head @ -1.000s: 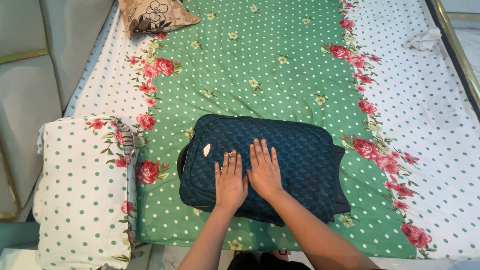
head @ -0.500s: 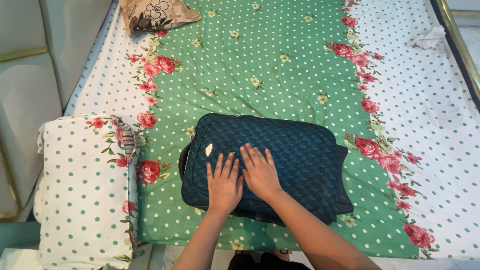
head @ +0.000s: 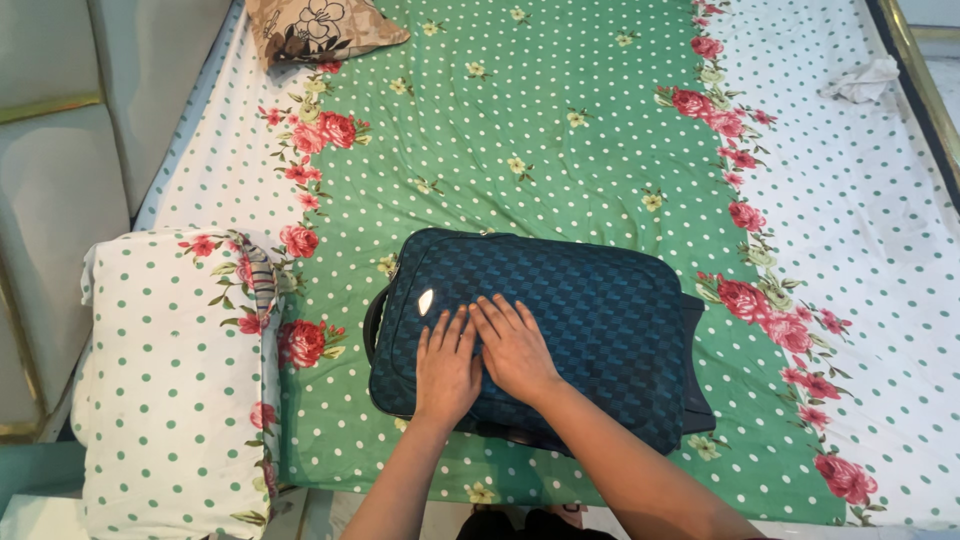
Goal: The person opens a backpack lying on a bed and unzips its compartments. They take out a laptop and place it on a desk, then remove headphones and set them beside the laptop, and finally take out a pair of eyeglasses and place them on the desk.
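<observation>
Two bare forearms with no sleeves in view; left hand [head: 446, 370] and right hand [head: 516, 347] bare, without gloves, rings, watch or bracelets

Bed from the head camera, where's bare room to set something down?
The widest free patch is the green sheet between the suitcase and the brown floral pillow. The white dotted strip right of the rose border is bare up to the crumpled cloth. It is crowded near the left hand, right hand and dotted pillow.
</observation>
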Available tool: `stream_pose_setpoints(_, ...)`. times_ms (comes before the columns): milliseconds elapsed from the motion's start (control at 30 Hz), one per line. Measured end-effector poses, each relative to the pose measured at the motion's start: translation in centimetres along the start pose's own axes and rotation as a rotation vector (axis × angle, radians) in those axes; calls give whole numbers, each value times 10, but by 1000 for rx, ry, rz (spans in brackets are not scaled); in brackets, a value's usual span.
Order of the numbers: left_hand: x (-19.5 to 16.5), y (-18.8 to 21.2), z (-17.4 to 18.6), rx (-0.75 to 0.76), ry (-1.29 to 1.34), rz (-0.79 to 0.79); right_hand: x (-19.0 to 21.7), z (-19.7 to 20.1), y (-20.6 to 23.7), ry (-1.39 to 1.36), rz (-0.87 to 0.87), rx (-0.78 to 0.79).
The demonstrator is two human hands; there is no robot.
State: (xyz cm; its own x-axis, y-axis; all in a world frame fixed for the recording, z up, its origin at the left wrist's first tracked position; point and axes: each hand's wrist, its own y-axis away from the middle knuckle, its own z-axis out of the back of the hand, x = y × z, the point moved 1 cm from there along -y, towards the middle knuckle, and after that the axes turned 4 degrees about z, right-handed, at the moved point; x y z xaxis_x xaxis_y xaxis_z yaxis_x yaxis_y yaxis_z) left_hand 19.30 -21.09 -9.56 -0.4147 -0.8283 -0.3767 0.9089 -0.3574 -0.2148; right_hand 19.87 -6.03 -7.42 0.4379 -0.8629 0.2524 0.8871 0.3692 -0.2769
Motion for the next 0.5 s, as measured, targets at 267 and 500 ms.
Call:
stream_pose_setpoints(267,31,-5,-14,183,-92,172,-5,-30,-4,31,-144,165)
stream_pose_setpoints(500,49,9,-49,329,-118,187,-15,-90,3,29,-292,411)
